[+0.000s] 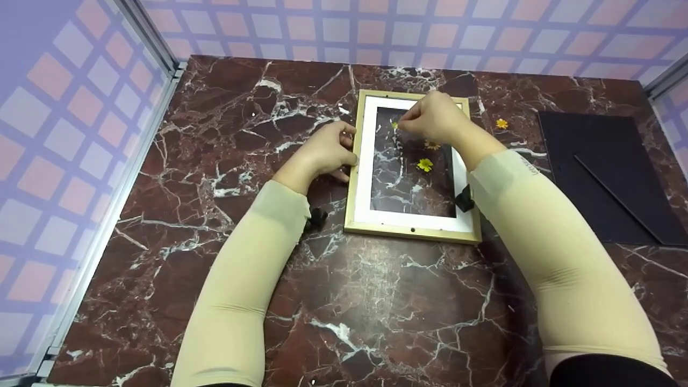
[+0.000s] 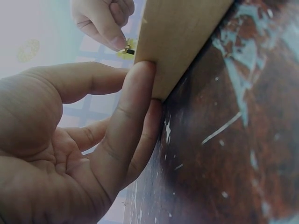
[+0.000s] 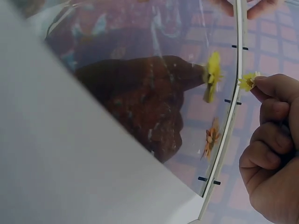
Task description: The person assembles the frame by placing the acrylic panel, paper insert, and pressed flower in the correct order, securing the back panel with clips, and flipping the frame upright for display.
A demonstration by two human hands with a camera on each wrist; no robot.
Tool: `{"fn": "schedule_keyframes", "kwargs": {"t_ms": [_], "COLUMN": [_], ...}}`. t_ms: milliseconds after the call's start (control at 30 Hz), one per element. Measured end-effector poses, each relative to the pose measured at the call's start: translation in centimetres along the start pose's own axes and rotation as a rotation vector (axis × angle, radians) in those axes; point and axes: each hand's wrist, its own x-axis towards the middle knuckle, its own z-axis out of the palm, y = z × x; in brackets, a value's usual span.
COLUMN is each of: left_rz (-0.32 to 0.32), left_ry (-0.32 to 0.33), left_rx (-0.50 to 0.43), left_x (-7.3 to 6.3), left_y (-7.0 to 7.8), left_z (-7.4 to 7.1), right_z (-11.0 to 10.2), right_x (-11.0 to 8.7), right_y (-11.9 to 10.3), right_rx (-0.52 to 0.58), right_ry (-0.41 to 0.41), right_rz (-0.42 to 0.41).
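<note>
A gold-edged picture frame (image 1: pixel 352 204) with a white mat and a clear pane lies flat on the marble-patterned table. My left hand (image 1: pixel 329 148) touches the frame's left outer side, and its fingertips (image 2: pixel 140 77) rest along the wooden edge in the left wrist view. Over the upper part of the pane, my right hand (image 1: pixel 438 115) pinches a small yellow flower (image 3: pixel 247 82) between thumb and forefinger, the other fingers curled in. Below that hand, another yellow flower (image 1: pixel 424 164) and an orange flower (image 1: pixel 431 145) lie on the pane. The right forearm hides part of the frame's right side.
One more orange flower (image 1: pixel 501 123) lies on the table right of the frame. Farther right is a black backing board (image 1: pixel 591 140) with a thin dark stick (image 1: pixel 615 196) across it. Checked walls (image 1: pixel 376 27) stand around the table (image 1: pixel 365 312).
</note>
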Motion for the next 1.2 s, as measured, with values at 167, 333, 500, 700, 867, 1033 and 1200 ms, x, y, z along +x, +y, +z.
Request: {"fn": "schedule_keyframes", "kwargs": {"t_ms": [167, 333, 500, 700, 867, 1033, 1200], "left_rz": [-0.007, -0.009, 0.0, -0.006, -0.015, -0.012, -0.021], "left_ry": [-0.005, -0.005, -0.003, -0.001, 0.0, 0.0, 0.001], "left_rx": [-0.005, -0.006, -0.006, -0.01, -0.002, -0.015, -0.024], "left_x": [0.0, 0.0, 0.0, 0.1, 0.0, 0.0, 0.1], "left_y": [0.0, 0.0, -0.1, -0.2, -0.1, 0.0, 0.0], "left_z": [0.1, 0.1, 0.2, 0.2, 0.1, 0.0, 0.0], "right_z": [0.5, 0.7, 0.3, -0.6, -1.8, -3.6, -5.7], "right_x": [-0.2, -0.4, -0.6, -1.2, -2.0, -3.1, -4.3], "right_y": [-0.1, -0.1, 0.1, 0.9, 1.8, 3.3, 5.9], "right_rx": [-0.007, -0.019, 0.027, 0.061, 0.088, 0.166, 0.215], "right_ry": [-0.021, -0.036, -0.033, 0.026, 0.059, 0.081, 0.132], "right_rz": [-0.008, -0.009, 0.008, 0.019, 0.035, 0.094, 0.157]}}
